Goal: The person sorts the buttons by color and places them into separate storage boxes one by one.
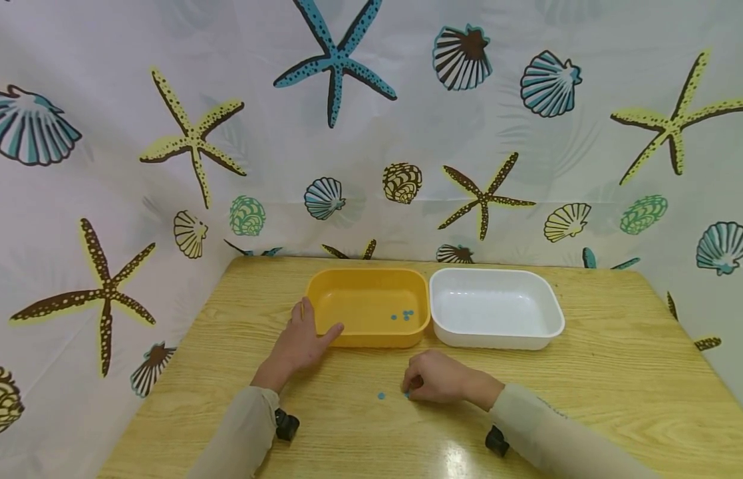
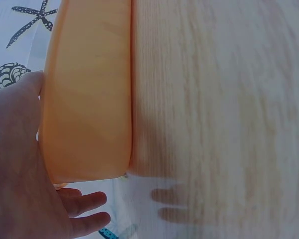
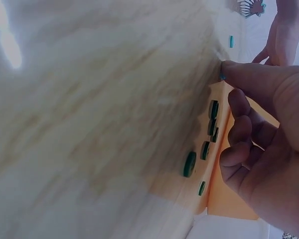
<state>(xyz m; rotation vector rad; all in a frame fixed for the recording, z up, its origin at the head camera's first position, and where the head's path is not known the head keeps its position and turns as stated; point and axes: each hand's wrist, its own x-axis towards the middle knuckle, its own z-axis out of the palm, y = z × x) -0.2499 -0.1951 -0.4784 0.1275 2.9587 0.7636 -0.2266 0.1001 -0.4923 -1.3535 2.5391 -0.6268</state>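
My left hand (image 1: 300, 344) spans the near left corner of the orange tray (image 1: 371, 340), thumb over the front rim and fingers spread at the left side. In the left wrist view, the tray's outer wall (image 2: 89, 94) lies against that hand. My right hand (image 1: 437, 378) is low over the table in front of the trays, pinching a small blue disc (image 1: 407, 395) at its fingertips. Another blue disc (image 1: 381, 396) lies just left of it. Under the right hand, several dark green discs (image 3: 189, 164) show in the right wrist view; the hand hides them from the head view.
Inside the orange tray are several blue discs (image 1: 406, 317). A white tray (image 1: 497, 340) stands beside it on the right, on the wooden table (image 1: 616, 386). A curtain (image 1: 371, 146) printed with starfish and shells rises behind the table and along its sides.
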